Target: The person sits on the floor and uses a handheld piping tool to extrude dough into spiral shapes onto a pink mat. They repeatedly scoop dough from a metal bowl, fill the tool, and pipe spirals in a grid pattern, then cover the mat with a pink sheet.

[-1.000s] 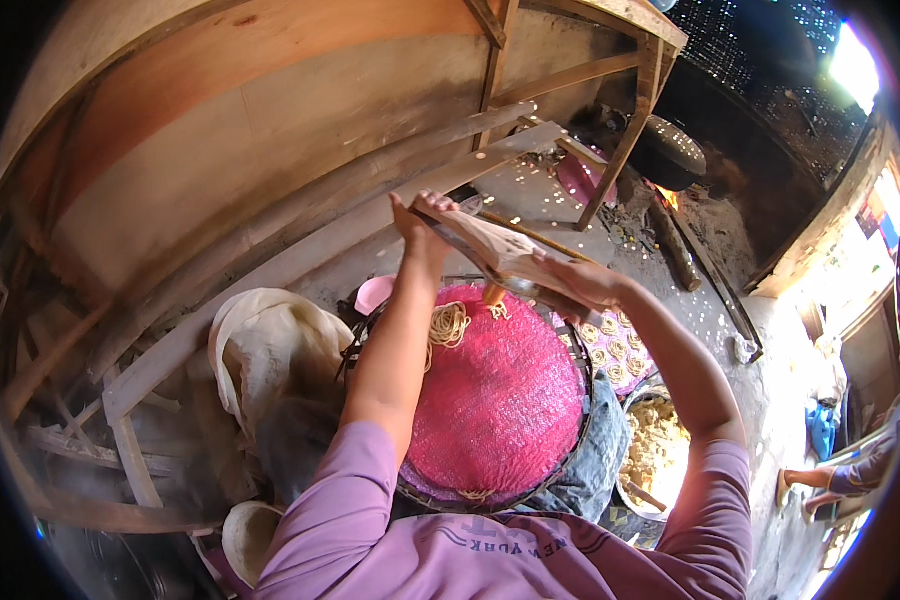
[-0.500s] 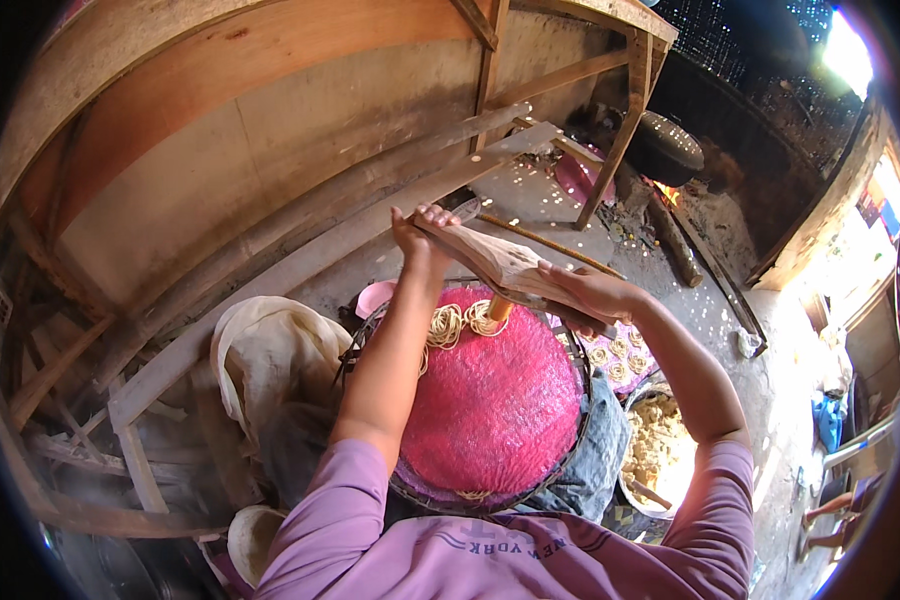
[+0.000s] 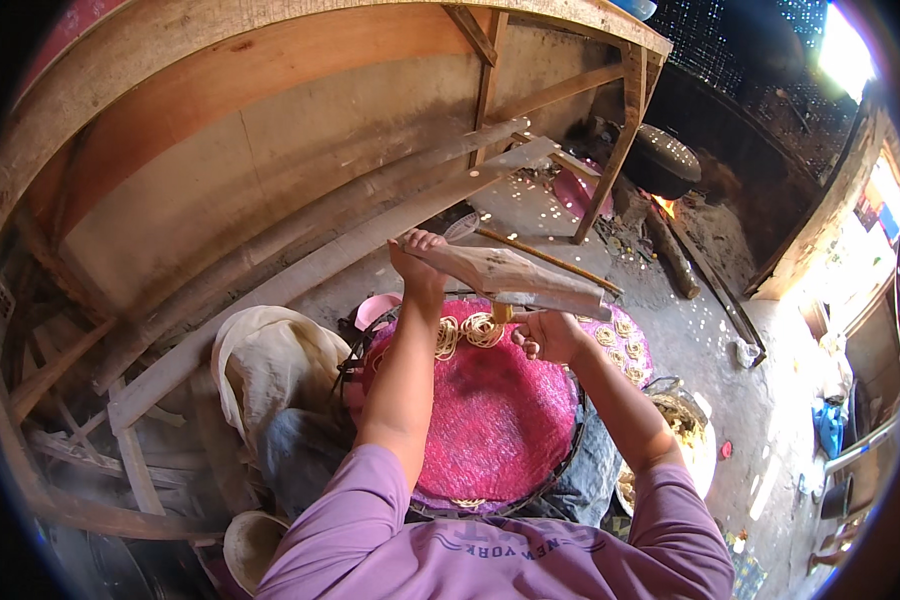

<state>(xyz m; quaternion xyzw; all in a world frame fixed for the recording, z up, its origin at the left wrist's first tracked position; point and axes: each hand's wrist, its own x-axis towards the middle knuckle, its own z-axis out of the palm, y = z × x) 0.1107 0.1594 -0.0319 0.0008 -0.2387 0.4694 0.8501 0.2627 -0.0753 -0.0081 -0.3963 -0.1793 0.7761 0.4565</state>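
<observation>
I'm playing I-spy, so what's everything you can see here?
tray: one, pink-covered, centre
wooden tool: one, brown, above the tray
patterned sheet: one, pink, right beyond the tray
noodle-like coils: several, pale yellow, on tray and sheet
basin: one, pale, right
sack: one, cream, left
pot: one, black, upper right
fire: one, orange, below the pot
log: one, brown, by the fire
wooden frame: one, brown, top
shirt: one, purple, bottom
left hand: one, gripping the tool's left end
right hand: one, under the tool's right side
</observation>
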